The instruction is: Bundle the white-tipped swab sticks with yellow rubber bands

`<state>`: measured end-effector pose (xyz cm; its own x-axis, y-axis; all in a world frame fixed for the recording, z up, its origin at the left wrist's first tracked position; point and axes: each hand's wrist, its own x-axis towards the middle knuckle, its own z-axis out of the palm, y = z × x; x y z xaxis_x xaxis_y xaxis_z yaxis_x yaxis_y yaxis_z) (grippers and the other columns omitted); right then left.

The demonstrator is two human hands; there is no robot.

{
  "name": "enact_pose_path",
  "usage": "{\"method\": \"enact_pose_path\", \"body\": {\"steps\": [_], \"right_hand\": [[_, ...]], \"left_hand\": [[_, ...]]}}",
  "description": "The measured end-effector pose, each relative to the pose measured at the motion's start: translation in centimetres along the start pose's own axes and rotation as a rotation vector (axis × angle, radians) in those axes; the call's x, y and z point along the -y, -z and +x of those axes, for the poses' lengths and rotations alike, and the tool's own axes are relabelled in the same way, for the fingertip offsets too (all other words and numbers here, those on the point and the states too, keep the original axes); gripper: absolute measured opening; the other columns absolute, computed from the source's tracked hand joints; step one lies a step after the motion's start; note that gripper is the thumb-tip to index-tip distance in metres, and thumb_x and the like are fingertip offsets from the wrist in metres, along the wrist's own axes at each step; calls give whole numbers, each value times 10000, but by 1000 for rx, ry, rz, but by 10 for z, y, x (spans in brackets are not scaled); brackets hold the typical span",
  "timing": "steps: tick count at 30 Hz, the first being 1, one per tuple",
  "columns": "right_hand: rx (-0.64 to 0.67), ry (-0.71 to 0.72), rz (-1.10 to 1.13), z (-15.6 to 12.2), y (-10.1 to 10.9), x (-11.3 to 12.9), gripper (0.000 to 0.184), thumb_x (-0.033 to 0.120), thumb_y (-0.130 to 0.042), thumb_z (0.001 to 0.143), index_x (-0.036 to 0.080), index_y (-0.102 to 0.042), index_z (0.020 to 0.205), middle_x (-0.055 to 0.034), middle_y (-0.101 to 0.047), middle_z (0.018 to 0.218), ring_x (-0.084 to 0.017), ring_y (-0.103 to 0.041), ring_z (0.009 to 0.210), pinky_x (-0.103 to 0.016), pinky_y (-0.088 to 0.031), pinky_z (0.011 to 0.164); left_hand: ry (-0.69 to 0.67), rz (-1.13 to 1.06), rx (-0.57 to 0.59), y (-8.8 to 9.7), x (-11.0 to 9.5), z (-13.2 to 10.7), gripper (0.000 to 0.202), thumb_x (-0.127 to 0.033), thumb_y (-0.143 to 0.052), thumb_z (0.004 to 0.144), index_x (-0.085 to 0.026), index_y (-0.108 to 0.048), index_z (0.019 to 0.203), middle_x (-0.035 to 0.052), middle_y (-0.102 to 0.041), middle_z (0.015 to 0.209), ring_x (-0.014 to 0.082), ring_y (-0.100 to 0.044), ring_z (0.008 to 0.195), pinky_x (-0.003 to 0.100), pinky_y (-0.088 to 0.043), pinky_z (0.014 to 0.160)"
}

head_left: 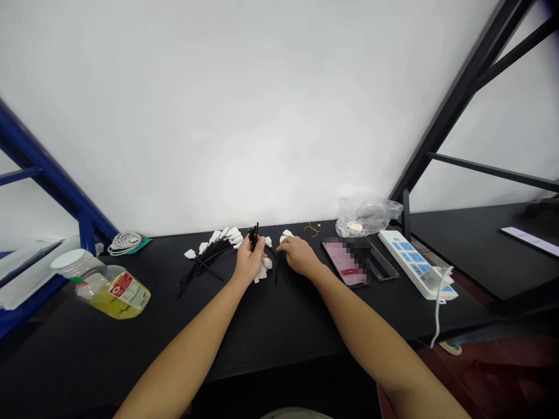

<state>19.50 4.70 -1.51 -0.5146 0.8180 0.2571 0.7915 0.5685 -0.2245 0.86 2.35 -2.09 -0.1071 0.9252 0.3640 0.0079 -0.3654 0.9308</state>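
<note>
My left hand point(251, 262) is closed round a bundle of thin black sticks point(253, 234) that point upward, with white flat tips point(263, 269) showing below the fingers. Just to its right, my right hand point(297, 255) has its fingertips pinched at the upper end of a black stick point(277, 269) near the table. Beside those fingers lie a few white tips point(287, 234). Left of my hands, a fanned pile of similar black sticks point(209, 256) with white tips lies on the black table point(244, 343).
Leftward are a plastic jug of yellow liquid point(117, 291) and a coiled white cable point(124, 243). On the right lie a phone with a pink screen point(343, 262), a clear case point(384, 262), a plastic bag point(367, 212) and a power strip point(413, 262). A wall point(262, 116) rises behind.
</note>
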Motion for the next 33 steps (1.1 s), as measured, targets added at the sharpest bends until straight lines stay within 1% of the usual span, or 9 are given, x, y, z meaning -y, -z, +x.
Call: {"method": "enact_pose_path", "body": {"steps": [3,7,13,17,21,24,26,28,33], "right_hand": [[80,-40,-69,-2,3,0,348,90,-508,901,250,-736,1110,-76,-659,1161,-224,-588,1013,-333,-444,905],[100,-23,-57,-3,2,6,333,138,-539,911,267,-695,1176,-71,-612,1234,-223,-572,1076,-322,-441,901],[57,7,1,-1,-2,2,192,117,-562,887,225,-699,968,-64,-620,1166,-205,-585,1027,-313,-446,897],[-166,-51,172,1,2,-3,204,111,-509,917,203,-675,991,-69,-658,1058,-200,-602,1008,-311,-455,905],[-458,-122,464,2,7,4,201,244,-502,970,191,-657,1087,-60,-701,971,-186,-647,899,-299,-488,834],[-452,-88,594,1,2,17,208,269,-529,962,202,-670,1100,-32,-712,857,-170,-657,789,-279,-499,774],[-346,11,555,1,-4,25,146,240,-569,937,214,-703,987,-30,-720,852,-167,-655,798,-265,-487,767],[-267,95,488,1,-10,29,133,193,-585,919,211,-716,903,-34,-721,860,-162,-648,807,-254,-470,764],[-284,61,525,2,-18,28,129,183,-599,915,198,-727,901,-24,-712,851,-132,-620,737,-221,-439,702]], "left_hand": [[-10,34,13,1,2,1,405,-556,-605,890,-186,-556,731,-18,-586,576,115,-578,537,244,-502,594],[20,29,-6,1,6,1,386,-545,-603,889,-185,-557,758,-48,-528,525,101,-511,470,230,-461,530],[-12,24,-28,0,10,0,397,-546,-581,898,-191,-524,730,-56,-477,529,89,-462,465,212,-405,490],[-11,33,-50,1,11,-1,395,-537,-587,901,-196,-507,719,-61,-467,529,87,-451,465,210,-397,488],[-31,35,-55,0,9,-2,385,-539,-570,914,-193,-548,745,-58,-477,532,96,-471,467,221,-417,498],[-80,61,-40,0,5,-2,376,-532,-546,935,-183,-644,836,1,-621,656,135,-599,597,261,-505,619],[-121,76,-22,0,3,-2,374,-527,-546,939,-185,-697,951,68,-725,900,185,-687,838,310,-546,793],[-142,70,20,0,2,-2,390,-529,-543,942,-195,-708,1059,100,-730,1103,223,-681,1041,355,-530,932],[-102,20,106,1,2,-4,457,-560,-512,954,-165,-691,1098,125,-760,1043,258,-701,1048,420,-519,987]]}}
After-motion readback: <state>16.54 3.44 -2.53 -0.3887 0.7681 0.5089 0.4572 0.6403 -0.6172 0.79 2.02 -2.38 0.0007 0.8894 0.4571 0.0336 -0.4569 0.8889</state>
